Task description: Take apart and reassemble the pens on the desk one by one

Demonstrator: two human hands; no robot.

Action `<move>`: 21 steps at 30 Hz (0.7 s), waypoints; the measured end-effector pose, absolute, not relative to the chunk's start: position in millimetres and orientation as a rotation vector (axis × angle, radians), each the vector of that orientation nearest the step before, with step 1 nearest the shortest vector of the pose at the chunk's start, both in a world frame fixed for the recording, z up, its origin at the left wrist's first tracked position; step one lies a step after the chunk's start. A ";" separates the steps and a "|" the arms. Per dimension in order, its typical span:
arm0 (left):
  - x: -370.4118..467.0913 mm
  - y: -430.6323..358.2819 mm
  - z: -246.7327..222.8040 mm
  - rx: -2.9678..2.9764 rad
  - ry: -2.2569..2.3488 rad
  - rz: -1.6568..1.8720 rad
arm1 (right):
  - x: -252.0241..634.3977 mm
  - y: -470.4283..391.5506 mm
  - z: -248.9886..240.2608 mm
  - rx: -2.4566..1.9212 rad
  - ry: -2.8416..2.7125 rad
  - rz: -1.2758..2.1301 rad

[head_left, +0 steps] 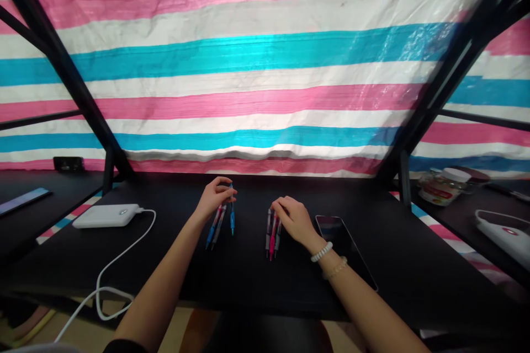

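My left hand [218, 194] pinches the upper end of a blue pen [232, 222], which points down toward the black tabletop. Just beside it, a blue pen [212, 231] and a dark grey pen [217, 230] lie side by side, their upper ends partly behind my left fingers. My right hand [295, 217] has its fingers bent over the upper ends of a small row of pens. In that row a pink pen [272, 244] lies between two grey-and-clear pens, one of them a grey pen [268, 234] on the left. My fingertips there are partly hidden.
A dark phone [343, 242] lies right of my right hand, partly under the forearm. At the left is a white power bank [106, 215] with a white cable [124, 251]. Black slanted posts frame a striped sheet [265, 94]. A lidded jar [443, 187] stands on the right-hand table.
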State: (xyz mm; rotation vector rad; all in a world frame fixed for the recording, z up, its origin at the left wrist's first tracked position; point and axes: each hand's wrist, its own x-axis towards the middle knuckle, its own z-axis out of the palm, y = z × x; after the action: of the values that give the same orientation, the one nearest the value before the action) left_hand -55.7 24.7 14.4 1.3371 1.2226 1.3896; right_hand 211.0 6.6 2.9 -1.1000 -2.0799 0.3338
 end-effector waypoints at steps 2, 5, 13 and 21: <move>-60.4 27.7 10.4 1.425 1.339 1.361 | 210.8 6.9 2.8 -1.100 -2.083 0.335; -63.8 31.6 2.1 1.567 1.485 1.300 | 210.7 7.0 3.0 -1.100 -2.088 0.334; -72.1 40.4 -14.1 1.823 1.644 1.020 | 209.6 6.2 4.3 -1.106 -2.087 0.341; -76.2 42.3 -20.6 1.994 1.706 1.018 | 209.7 6.2 5.7 -1.085 -2.057 0.362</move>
State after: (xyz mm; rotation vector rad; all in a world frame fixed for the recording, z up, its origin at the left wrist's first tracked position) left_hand -76.2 42.3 -20.6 1.9938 1.7064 1.0184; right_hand 209.7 6.2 5.7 -1.0848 -2.0574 0.3619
